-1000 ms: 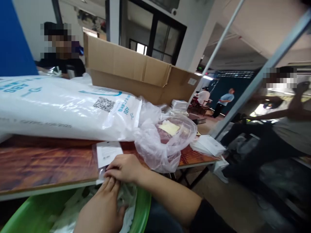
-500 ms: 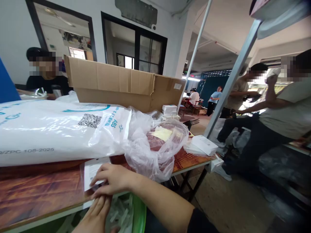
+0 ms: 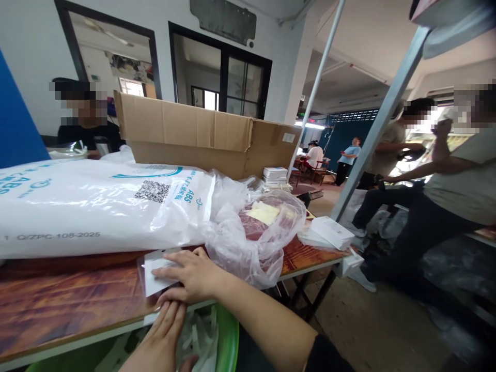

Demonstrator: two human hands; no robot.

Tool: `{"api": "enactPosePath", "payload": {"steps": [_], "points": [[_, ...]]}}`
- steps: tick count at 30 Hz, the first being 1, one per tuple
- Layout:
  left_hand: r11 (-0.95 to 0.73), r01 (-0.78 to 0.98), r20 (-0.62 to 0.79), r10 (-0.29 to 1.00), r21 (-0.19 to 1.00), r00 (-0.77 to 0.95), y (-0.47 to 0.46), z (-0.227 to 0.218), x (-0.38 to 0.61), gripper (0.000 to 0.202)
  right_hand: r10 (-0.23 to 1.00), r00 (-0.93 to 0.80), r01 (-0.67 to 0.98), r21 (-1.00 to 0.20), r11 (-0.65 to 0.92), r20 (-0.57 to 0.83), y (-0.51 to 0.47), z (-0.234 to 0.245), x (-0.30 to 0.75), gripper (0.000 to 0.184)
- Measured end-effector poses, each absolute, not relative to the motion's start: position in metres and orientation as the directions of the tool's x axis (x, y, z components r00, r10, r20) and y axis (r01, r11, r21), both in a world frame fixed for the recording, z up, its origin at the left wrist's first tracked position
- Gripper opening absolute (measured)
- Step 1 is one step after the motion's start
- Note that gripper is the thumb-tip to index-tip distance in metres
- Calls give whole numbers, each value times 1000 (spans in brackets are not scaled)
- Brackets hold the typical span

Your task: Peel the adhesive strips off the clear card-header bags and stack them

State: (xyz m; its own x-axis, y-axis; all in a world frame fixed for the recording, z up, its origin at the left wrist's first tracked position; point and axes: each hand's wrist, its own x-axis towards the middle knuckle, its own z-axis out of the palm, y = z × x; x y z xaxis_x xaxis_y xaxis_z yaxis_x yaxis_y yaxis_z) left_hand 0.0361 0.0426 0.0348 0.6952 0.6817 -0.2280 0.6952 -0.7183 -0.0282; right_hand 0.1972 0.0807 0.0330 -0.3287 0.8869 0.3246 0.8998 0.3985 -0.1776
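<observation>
Through the head view, my right hand (image 3: 191, 276) lies spread on the carded packet (image 3: 153, 283) at the table's (image 3: 77, 294) near edge, my left hand's (image 3: 160, 336) grip I cannot tell, and a nearward pull could drop it into the green tub (image 3: 232, 338).

A flat, clear plastic sleeve holding a white rectangular card (image 3: 154, 287) lies on the brown wood-grain tabletop (image 3: 77, 294), close to its near edge; its far end sits just beside the big white printed sack (image 3: 101, 212); the right hand (image 3: 194, 276) covers the card's right part, fingers spread across it; its near end is partly hidden by fingers.
</observation>
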Motion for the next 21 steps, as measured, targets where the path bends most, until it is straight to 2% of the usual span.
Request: {"api": "enactPosePath", "payload": {"steps": [4,8,13,18,21], "points": [[-710,704,-227,691,-33,686,38,39,37,75,925,-356,892,-246,378,130,93,38,194,70],[-706,708,-241,691,-24,681,36,38,37,76,923,-374,893,-231,385,89,100,45,194,73],[-708,707,-237,684,13,690,39,39,35,78,888,-460,844,-316,434,-8,92,54,212,68],[-709,705,-201,688,21,698,39,34,33,79,879,-476,864,-171,474,32,97,44,214,55],[-709,704,-187,687,41,702,39,28,31,80,875,-477,869,-105,484,80,102,39,205,58]]}}
